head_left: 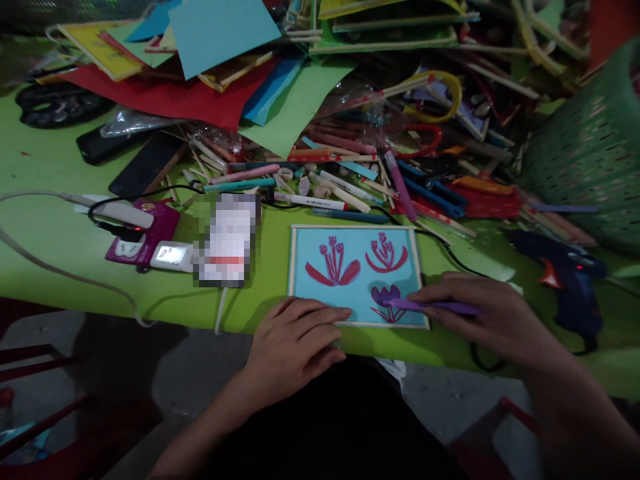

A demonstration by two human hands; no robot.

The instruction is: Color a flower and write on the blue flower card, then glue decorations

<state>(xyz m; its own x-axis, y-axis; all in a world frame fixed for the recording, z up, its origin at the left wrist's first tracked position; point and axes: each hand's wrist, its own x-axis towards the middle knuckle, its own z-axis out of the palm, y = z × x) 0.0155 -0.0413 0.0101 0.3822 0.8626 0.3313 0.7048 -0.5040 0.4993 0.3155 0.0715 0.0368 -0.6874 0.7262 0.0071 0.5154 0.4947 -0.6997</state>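
Observation:
A blue card with a frame of pale sticks lies near the front edge of the green table. Red flower drawings are on it, and the tulip at lower right is filled with purple. In my right hand is a purple marker, pinched between the fingers, its tip touching the tulip's lower part. My left hand rests open over the card's lower left corner, fingers stretched towards the drawing and holding nothing.
Several markers, sticks and coloured papers are heaped behind the card. A glue gun and a green basket stand at right. At left are a purple power strip, cables and a phone.

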